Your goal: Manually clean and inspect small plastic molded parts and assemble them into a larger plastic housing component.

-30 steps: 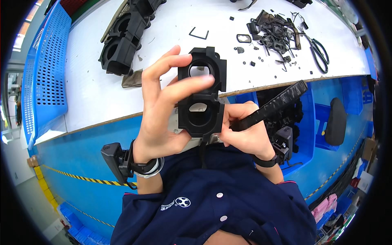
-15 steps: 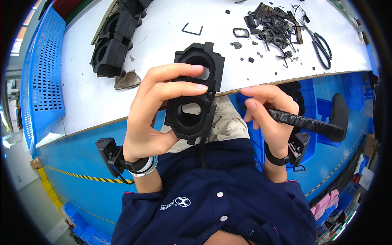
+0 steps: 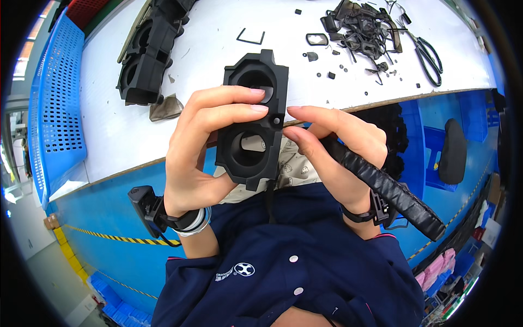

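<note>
My left hand (image 3: 188,147) grips a black moulded plastic part (image 3: 279,82) with two round openings, one above the other. Two of its fingers lie across the part's middle, and the thumb is below. On the right side of the part a small round spot (image 3: 277,120) shows, lighter than the plastic. The thumb and forefinger tips of my right hand (image 3: 348,144) are at the part's right edge beside this spot, slightly apart. Tucked under the other fingers of that hand is a tool with a black tape-wrapped handle (image 3: 395,191); its working end is hidden.
On the white table (image 3: 212,60) are similar black parts (image 3: 155,60) in a row, a heap of black scraps (image 3: 368,32) and black-handled scissors (image 3: 429,62). A blue basket (image 3: 60,103) stands left. Below the table edge, right, are a blue crate (image 3: 415,141) and a black pad (image 3: 452,152).
My right hand has moved left to the part's edge, and the wrapped handle has swung down at its outer end. The held part has shifted slightly left and up.
</note>
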Motion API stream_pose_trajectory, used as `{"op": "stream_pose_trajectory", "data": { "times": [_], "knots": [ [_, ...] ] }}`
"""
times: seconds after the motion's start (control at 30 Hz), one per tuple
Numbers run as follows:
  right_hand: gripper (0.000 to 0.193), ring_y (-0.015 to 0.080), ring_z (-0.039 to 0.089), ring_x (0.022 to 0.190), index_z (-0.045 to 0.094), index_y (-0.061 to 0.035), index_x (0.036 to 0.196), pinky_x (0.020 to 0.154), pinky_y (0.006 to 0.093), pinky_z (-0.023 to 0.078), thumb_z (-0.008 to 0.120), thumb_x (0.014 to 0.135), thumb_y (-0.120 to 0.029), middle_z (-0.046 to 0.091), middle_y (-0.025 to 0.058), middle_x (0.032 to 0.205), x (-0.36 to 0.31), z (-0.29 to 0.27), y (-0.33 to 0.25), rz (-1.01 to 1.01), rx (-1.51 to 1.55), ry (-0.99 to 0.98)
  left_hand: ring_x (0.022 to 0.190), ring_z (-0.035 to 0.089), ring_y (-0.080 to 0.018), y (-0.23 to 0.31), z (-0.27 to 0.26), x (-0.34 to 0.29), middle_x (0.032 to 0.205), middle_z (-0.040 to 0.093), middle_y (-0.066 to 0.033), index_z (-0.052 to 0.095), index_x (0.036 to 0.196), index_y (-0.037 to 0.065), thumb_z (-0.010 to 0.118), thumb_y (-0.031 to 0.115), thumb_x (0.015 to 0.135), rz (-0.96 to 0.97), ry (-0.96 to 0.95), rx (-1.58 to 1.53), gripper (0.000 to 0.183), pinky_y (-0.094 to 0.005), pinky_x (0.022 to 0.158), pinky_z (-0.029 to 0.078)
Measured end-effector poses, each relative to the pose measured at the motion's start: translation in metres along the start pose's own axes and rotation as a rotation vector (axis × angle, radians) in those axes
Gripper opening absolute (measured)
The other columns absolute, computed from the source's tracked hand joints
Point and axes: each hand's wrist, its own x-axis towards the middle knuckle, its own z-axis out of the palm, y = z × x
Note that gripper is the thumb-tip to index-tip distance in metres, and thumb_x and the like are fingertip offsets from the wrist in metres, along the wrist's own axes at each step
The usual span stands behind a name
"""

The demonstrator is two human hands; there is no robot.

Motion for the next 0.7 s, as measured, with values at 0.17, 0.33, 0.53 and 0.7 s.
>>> {"op": "stream_pose_trajectory", "data": {
  "times": [0.17, 0.33, 0.53, 0.7],
  "knots": [
    [0.025, 0.0117, 0.058, 0.049, 0.066, 0.0004, 0.091, 0.045, 0.0206, 0.041, 0.068, 0.067, 0.007, 0.061, 0.0081, 0.058, -0.001, 0.002, -0.001, -0.009, -0.007, 0.01, 0.1, 0.055, -0.0216, 0.001, -0.001, 0.0, 0.112, 0.054, -0.0145, 0.057, 0.106, 0.001, 0.068, -0.01, 0.057, 0.015, -0.014, -0.012, 0.051, -0.0277, 0.081, 0.049],
    [0.021, 0.0175, 0.058, 0.046, 0.065, 0.002, 0.084, 0.042, 0.024, 0.04, 0.069, 0.065, 0.006, 0.06, 0.0111, 0.058, -0.001, 0.005, 0.002, -0.101, -0.085, 0.077, 0.101, 0.057, -0.0238, 0.002, 0.007, -0.003, 0.117, 0.054, -0.0184, 0.04, 0.125, -0.001, 0.069, -0.008, 0.059, -0.063, 0.046, -0.164, 0.072, -0.0309, 0.083, 0.047],
    [0.021, 0.0138, 0.055, 0.045, 0.064, 0.0035, 0.082, 0.042, 0.0224, 0.038, 0.068, 0.062, 0.011, 0.057, 0.0084, 0.055, -0.007, -0.011, -0.005, -0.091, -0.167, 0.048, 0.107, 0.052, -0.0351, 0.007, 0.015, -0.002, 0.113, 0.055, -0.0265, 0.008, 0.135, -0.004, 0.075, 0.003, 0.063, 0.183, -0.069, 0.18, 0.098, -0.0388, 0.09, 0.041],
    [0.024, 0.0104, 0.054, 0.047, 0.063, 0.0039, 0.081, 0.044, 0.0206, 0.035, 0.067, 0.061, 0.014, 0.057, 0.0079, 0.055, -0.012, -0.015, -0.017, -0.016, -0.145, 0.103, 0.103, 0.054, -0.0357, 0.01, 0.034, -0.001, 0.12, 0.05, -0.0261, 0.014, 0.134, -0.005, 0.069, -0.004, 0.062, 0.291, 0.116, 0.028, 0.091, -0.0406, 0.091, 0.039]
  ]
}}
